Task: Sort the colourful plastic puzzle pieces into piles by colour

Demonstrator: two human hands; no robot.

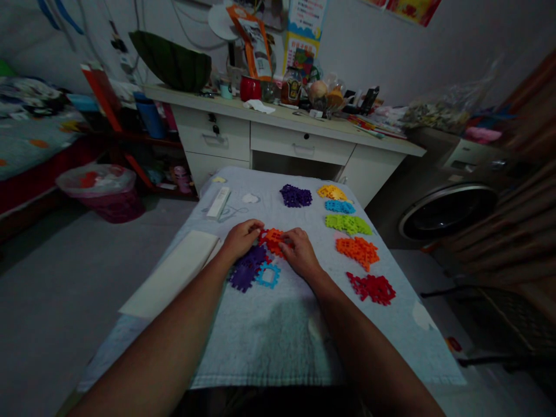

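Toothed interlocking plastic building pieces lie in a mixed heap at the middle of the cloth-covered table [260, 347]. My left hand [241, 240] is at the heap's far left side, its thumb and finger closed at the edge of a red piece [263, 236]. Across from it, my right hand [300, 250] has its fingers curled on an orange piece [274, 241]. Purple pieces [247, 270] lie just below my left hand. A blue square frame piece [268, 275] rests at the heap's near edge. My fingers partly cover the red and orange pieces.
Sorted piles line the table's right side: yellow [332, 192], blue [339, 207], green [348, 223], orange [358, 250] and red [372, 288]. A purple pile [296, 196] sits farther back. At left are a white box [218, 204] and a pale flat board [174, 275].
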